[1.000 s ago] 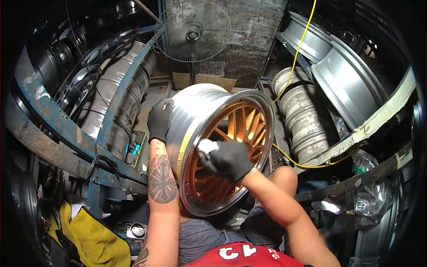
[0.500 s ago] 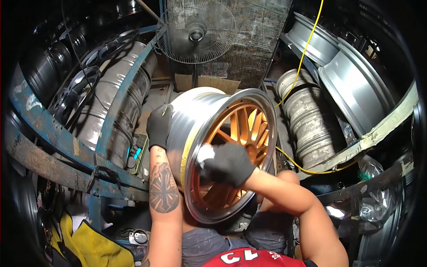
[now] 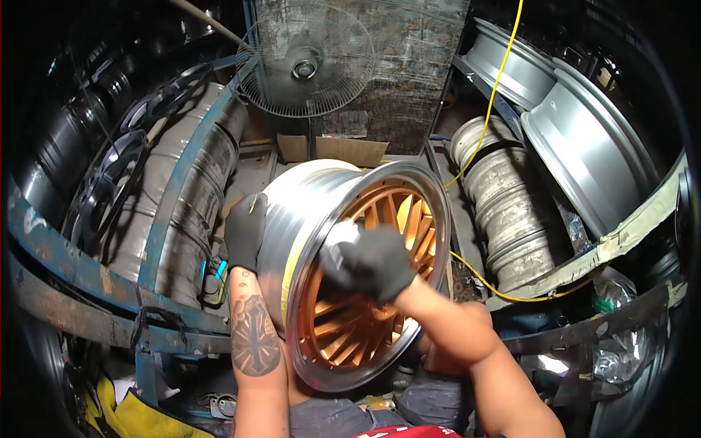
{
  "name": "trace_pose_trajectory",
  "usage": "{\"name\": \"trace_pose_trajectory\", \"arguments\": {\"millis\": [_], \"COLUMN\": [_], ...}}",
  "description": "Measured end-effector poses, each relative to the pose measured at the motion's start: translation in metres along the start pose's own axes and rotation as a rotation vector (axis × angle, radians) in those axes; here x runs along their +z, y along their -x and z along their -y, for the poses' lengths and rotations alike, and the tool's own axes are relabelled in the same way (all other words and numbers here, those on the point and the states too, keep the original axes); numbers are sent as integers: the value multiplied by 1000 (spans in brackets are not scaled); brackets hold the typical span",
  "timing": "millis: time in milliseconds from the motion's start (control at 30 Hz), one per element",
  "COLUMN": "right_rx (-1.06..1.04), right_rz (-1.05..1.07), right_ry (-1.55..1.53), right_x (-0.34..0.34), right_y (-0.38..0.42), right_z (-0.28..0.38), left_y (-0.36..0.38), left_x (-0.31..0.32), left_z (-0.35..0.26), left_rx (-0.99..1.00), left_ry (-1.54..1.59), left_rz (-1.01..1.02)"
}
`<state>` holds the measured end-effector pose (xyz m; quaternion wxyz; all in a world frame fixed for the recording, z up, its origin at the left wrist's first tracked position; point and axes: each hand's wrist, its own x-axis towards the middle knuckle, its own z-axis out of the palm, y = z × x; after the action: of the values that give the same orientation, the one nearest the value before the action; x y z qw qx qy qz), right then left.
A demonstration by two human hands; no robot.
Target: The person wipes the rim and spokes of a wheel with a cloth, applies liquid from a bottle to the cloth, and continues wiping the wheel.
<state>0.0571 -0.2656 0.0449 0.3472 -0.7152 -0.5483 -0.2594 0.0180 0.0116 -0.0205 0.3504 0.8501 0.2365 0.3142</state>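
Note:
A car wheel rim (image 3: 298, 219) with a silver barrel, a bare metal lip and gold spokes stands tilted between my knees. My left hand (image 3: 245, 232), in a dark glove, grips the barrel's far left side, its fingers partly hidden. In a matching glove, my right hand (image 3: 376, 264) is closed on a small white wad (image 3: 343, 233), blurred by motion, that looks like cloth or paper. That hand is over the upper left of the spokes, close to the inner lip. It covers part of the wheel face.
A standing fan (image 3: 305, 69) is behind the wheel. Blue metal racks (image 3: 191, 164) hold rims at left; silver rims (image 3: 584, 139) and dusty rims (image 3: 504, 190) stand at right. A yellow cable (image 3: 488, 124) hangs at right. Yellow cloth (image 3: 142, 420) lies lower left.
The view has shifted, and the wheel sits lower and slightly left. The spokes appear turned to a different position. My right hand stays near the inner lip with the white wad.

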Motion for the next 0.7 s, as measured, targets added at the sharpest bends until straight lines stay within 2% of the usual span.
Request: {"name": "trace_pose_trajectory", "arguments": {"millis": [33, 67, 167, 200, 233, 300, 333, 367, 400, 433, 467, 500, 533, 567, 600, 667, 700], "right_rx": [-104, -152, 93, 205, 169, 32, -41, 43, 96, 151, 130, 90, 46, 41, 36, 63, 185], "right_rz": [38, -60, -29, -95, -64, 48, -24, 12, 34, 57, -9, -77, -110, -115, -120, -145, -129], "right_ry": [33, -109, 154, 61, 194, 167, 20, -35, 46, 139, 193, 248, 243, 187, 131, 27, 141], "right_x": [-2, -1, -15, -16, -14, -16, -16, -19, -23, -28, -23, -17, -16, -13, -11, -18, -10], "right_y": [6, 2, 0, -7, -2, 7, 5, 10, 10, 10, 11, 8, 11, 13, 16, 12, 13], "right_z": [13, 23, -23, -38, -39, -4, 5, 0, -20, -43, -48, -52, -40, -25, -8, -16, -34], "left_y": [1, 2, 0, 0, 0, -5, -3, -5, -15, -12, -17, -17, -19, -22, -17, -12, -11], "left_x": [4, 3, 8, 2, 4, 7, 4, 8, 21, 19, 12, 14, 14, 17, 11, 17, 13], "left_z": [3, -4, -8, -25, -23, -11, -8, 9, 45, 38, 47, 45, 37, 42, 25, 13, 12], "left_rx": [30, 10, 28, -24, -4, 41, 111, 127, 101, -53, -54, -13, -101, -44, 101, 51, 21], "left_ry": [-3, 8, -13, -26, -35, -26, -20, 73, 165, 340, 235, 193, 192, 193, 76, 196, 239], "left_rz": [-7, 3, 16, 79, 82, 71, 84, 85, 59, 140, 234, 209, 206, 178, 167, 155, 148]}}
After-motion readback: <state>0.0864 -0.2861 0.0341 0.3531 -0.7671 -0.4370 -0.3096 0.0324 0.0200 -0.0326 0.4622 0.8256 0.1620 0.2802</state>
